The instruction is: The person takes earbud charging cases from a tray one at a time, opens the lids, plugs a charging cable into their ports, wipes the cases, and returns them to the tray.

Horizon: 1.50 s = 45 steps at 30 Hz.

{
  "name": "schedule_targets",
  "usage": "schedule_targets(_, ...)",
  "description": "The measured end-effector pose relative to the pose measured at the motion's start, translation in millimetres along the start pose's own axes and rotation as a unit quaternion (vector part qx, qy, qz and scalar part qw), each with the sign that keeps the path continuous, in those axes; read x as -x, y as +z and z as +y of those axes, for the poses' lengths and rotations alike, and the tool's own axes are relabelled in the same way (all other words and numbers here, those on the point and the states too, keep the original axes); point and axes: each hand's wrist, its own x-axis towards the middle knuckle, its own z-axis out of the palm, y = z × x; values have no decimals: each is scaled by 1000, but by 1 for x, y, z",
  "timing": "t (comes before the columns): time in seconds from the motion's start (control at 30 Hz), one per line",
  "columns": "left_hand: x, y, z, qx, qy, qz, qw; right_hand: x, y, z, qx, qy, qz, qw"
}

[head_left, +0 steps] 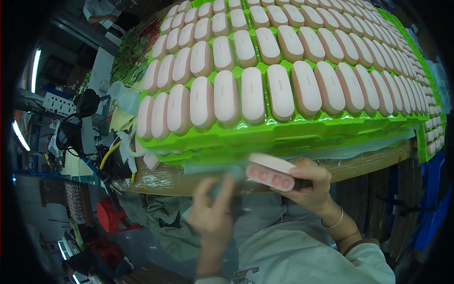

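Note:
My right hand (309, 187), with a bangle at its wrist, grips a pale pink earbud charging case (272, 173) by one end. The case's lid is raised, and rounded hollows show inside it. To the left of the case, my left hand (213, 210) is smeared by motion. Its thumb and fingers close around a small grey-green thing (220, 187), too blurred to name. Just beyond both hands, rows of closed pink cases (253, 94) with small lettering on their lids stand in a bright green tray (283, 130).
The stacked green trays rest on a wooden table (369, 161) with a curved front edge. At the left are a translucent jug (124, 97), dark cables and a power strip (59, 104). A red stool (113, 215) stands lower left. Other people are partly visible at the left.

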Motion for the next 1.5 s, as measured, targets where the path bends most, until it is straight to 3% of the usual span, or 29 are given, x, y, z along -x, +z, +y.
schedule_targets(0.03,-4,-5,-5,-39,-42,-14,998,0,0,-1,-20,27,22,999)
schedule_targets(0.13,0,-3,-8,-16,-44,-14,999,-1,-2,-2,-39,61,39,997)
schedule_targets(0.2,2,-1,-7,-9,42,-91,995,1,-2,-3,-40,72,29,996)
schedule_targets(0.23,2,5,-10,-6,42,-92,995,0,-2,-2,-49,74,33,996)
schedule_targets(0.3,0,20,-19,17,167,-87,982,-1,-4,-3,-55,76,37,995)
schedule_targets(0.4,-3,20,-20,36,129,-130,983,-3,-5,-5,-43,86,30,995)
schedule_targets(0.47,-2,17,-18,44,97,-142,984,5,-6,-4,-112,186,29,976)
schedule_targets(0.53,-2,15,-15,210,-28,-42,976,3,-7,-3,-160,200,18,966)
schedule_targets(0.57,-2,14,-12,210,-29,-42,976,2,-7,-4,-205,216,8,954)
schedule_targets(0.63,-5,15,-5,402,-138,-95,900,3,-7,-3,-221,221,12,950)
schedule_targets(0.67,-9,20,1,473,-153,-125,859,2,-8,-3,-237,226,17,945)
schedule_targets(0.7,-13,25,6,475,-153,-123,858,2,-9,-4,-235,224,15,946)
schedule_targets(0.77,-19,32,14,612,-186,-109,761,0,-11,-6,-282,262,6,923)
schedule_targets(0.8,-15,35,11,631,-193,-100,745,0,-13,-6,-281,262,5,923)
schedule_targets(0.83,-13,41,7,631,-194,-101,744,-1,-16,-6,-277,290,-19,916)
schedule_targets(0.9,-7,48,0,609,-56,-50,790,-2,-18,-6,-273,321,-43,906)
schedule_targets(1.0,-1,47,6,609,-124,-10,783,-8,-19,-6,-292,312,-85,900)
schedule_targets(1.07,0,50,2,610,-120,-2,783,-12,-16,-7,-172,224,-136,950)
schedule_targets(1.1,1,51,1,610,-115,4,784,-11,-14,-6,-172,225,-137,949)
schedule_targets(1.17,-2,49,3,591,-119,-6,798,-9,-9,-1,-294,226,-83,925)
schedule_targets(1.3,9,53,2,566,-162,13,808,-8,-9,2,-319,156,-65,932)
schedule_targets(1.33,10,56,0,567,-162,13,808,-8,-14,-1,-263,168,-97,945)
schedule_targets(1.43,10,56,-7,583,-81,18,808,-17,-19,-11,-172,174,-157,957)
schedule_targets(1.5,2,53,-7,539,-12,-19,842,-17,-19,-11,-137,167,-186,959)
